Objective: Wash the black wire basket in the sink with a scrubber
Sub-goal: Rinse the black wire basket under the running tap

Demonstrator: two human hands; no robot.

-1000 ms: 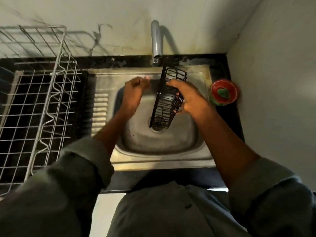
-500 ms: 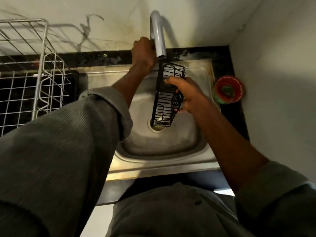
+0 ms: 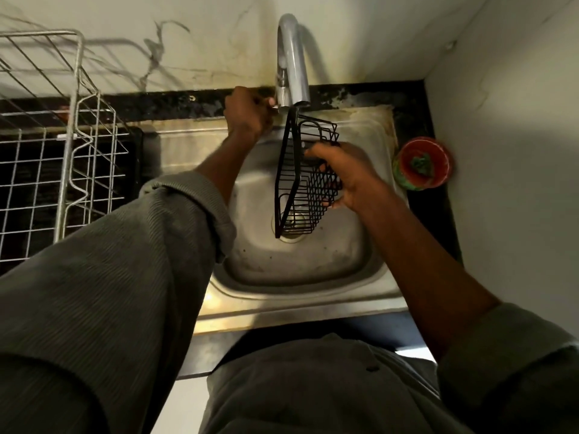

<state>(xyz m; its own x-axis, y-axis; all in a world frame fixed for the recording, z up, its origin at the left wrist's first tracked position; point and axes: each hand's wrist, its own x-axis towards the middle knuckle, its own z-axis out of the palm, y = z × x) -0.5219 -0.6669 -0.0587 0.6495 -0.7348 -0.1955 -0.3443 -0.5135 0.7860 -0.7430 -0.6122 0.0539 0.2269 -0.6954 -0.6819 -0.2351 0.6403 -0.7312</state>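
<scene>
The black wire basket [image 3: 300,183] stands on end over the steel sink [image 3: 300,267], its top right under the spout of the curved tap [image 3: 293,64]. My right hand [image 3: 346,177] grips the basket by its right side. My left hand [image 3: 247,112] is closed at the tap's base, on what looks like the tap handle, which is mostly hidden behind the fingers. A green scrubber [image 3: 421,164] lies in a red bowl [image 3: 438,177] on the dark counter to the right of the sink. No water stream is clearly visible.
A white wire dish rack [image 3: 62,170] stands on the counter to the left of the sink. Walls close in behind the tap and on the right. The drain [image 3: 291,220] shows through the basket's lower end.
My left hand rose from the sink bowl to the tap's base and stays closed there. The basket stays held on end under the spout.
</scene>
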